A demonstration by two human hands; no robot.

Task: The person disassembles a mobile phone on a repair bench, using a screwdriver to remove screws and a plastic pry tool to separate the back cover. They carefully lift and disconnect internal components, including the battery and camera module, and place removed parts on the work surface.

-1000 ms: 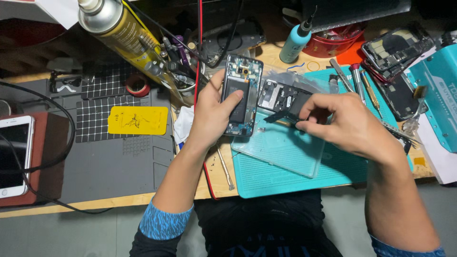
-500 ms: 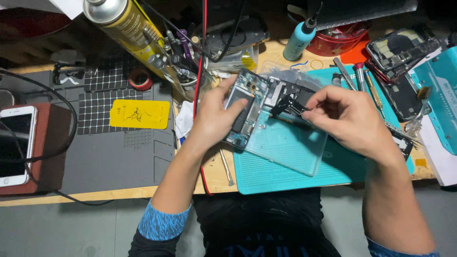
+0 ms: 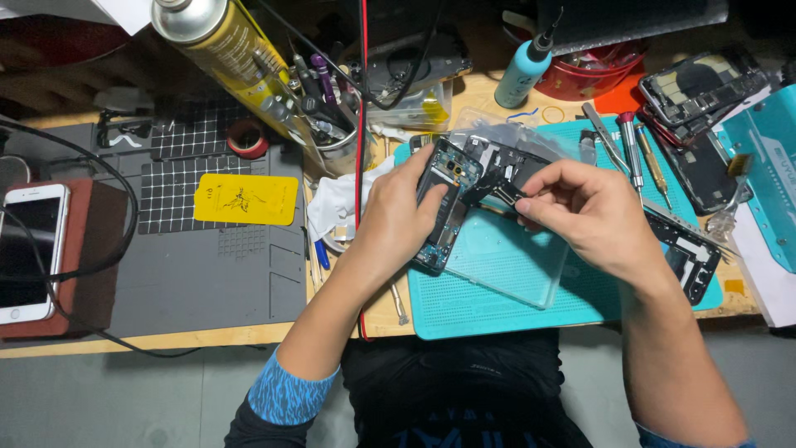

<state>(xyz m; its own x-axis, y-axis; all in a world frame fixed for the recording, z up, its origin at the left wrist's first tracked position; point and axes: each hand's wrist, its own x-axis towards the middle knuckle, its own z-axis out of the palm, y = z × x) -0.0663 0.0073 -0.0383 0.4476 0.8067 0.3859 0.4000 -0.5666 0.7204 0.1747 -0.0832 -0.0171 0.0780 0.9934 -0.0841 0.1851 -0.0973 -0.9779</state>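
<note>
Head view: the left hand (image 3: 396, 226) grips an opened phone (image 3: 445, 203), fingers curled around its left edge and the thumb lying across its exposed insides. The phone is tilted, its top end pointing up and to the right, held just over the teal mat (image 3: 497, 307). The right hand (image 3: 590, 217) pinches a small dark part (image 3: 493, 192) between thumb and forefinger; the part sits at the fingertips, touching or just above the phone's upper right edge, and whether it is attached to the phone cannot be told. The other right fingers are folded under the palm.

Below the right fingertips a clear plate (image 3: 514, 261) lies flat on the mat. Just behind both sets of fingers, a clear plastic bag (image 3: 497, 137) is spread out. To the right of the right hand lie two screwdrivers (image 3: 632, 149), a black phone frame (image 3: 684, 253) near the wrist, and further off a dismantled phone back (image 3: 705, 83).

Left of the left hand's fingers are a crumpled white cloth (image 3: 340, 203) and a red cable (image 3: 361, 124) running down past the wrist. Further left a grey mat (image 3: 207, 265) carries a yellow sticker (image 3: 245, 199) and a red tape roll (image 3: 248, 137). Well apart at the far left, a white phone (image 3: 26, 253) rests on a brown block. Above the left fingers a yellow spray can (image 3: 224, 46) leans over a tool cup (image 3: 327, 124), and a blue bottle (image 3: 524, 70) stands behind the right fingers.
</note>
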